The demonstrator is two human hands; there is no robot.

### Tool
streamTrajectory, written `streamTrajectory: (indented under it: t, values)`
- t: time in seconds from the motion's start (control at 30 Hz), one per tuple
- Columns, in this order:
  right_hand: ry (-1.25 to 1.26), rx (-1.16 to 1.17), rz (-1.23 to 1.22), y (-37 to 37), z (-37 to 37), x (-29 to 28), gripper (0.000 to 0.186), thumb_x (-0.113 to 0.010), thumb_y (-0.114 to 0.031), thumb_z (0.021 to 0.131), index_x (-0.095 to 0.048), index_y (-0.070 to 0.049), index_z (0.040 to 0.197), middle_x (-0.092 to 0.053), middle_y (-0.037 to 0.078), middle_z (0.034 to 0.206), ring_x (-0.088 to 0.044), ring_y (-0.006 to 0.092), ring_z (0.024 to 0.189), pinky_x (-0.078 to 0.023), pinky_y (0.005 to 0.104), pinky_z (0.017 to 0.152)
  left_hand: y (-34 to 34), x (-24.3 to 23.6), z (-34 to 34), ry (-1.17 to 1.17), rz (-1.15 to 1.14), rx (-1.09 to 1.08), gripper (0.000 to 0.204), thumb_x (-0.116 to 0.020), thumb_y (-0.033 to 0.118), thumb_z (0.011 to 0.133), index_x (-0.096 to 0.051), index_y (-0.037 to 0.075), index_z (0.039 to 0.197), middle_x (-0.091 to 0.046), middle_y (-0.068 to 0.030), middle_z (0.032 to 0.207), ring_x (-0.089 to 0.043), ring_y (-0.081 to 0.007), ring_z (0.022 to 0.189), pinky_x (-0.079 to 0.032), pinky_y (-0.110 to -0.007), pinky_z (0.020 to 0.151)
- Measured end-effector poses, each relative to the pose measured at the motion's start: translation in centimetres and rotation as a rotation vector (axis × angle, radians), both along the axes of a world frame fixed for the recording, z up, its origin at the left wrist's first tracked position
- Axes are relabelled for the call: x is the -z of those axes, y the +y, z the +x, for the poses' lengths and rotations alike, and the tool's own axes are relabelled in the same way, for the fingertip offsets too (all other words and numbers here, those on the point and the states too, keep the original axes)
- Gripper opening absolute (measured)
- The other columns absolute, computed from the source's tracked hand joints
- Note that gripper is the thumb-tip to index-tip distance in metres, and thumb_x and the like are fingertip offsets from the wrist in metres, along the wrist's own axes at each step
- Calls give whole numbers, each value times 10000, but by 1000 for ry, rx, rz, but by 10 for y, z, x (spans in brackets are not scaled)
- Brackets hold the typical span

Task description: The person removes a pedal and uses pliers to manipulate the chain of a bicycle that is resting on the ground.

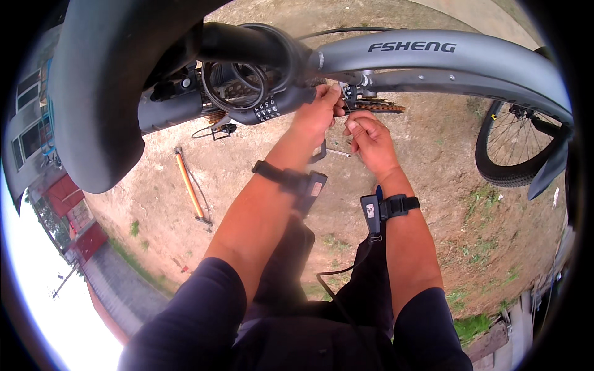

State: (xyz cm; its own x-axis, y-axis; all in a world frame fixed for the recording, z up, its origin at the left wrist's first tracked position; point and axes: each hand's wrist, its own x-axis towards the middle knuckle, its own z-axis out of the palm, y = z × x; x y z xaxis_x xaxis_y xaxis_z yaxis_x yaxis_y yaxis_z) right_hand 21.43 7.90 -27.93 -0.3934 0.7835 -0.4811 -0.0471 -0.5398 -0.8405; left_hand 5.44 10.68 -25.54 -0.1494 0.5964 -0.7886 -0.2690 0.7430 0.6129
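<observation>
Below the grey bicycle frame [482, 55], my left hand [322, 105] is closed, fingertips at a small silver fitting [348, 93] beside a brownish chainring [387, 109]. My right hand [371, 139] is just below and right of it, thumb and fingers pinched; what either hand holds is too small to make out. Left of my hands, a coiled cable lock [219, 89] with number dials hangs by the frame and a black battery-like housing [164, 114]. Both wrists wear strapped black devices. A thin metal tool [339, 153] lies on the ground beyond my hands.
A black saddle [99, 117] fills the upper left. A spoked wheel [507, 145] is at the right. An orange hand pump [189, 185] lies on the dirt ground [451, 204]. A building [28, 117] and red gate [65, 191] show at the far left.
</observation>
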Motion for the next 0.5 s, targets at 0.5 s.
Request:
streamTrajectory:
  t: [0.5]
  values:
    - [-8,-10,179,-6,0,20,204,-575,-133,1002,-637,40,913,-580,38,1060,-545,94,609,-464,231,529,3,17,0,-136,83,-98,167,-556,194,1005,-586,49,929,-549,-10,756,-478,-98,651,-376,-236,554]
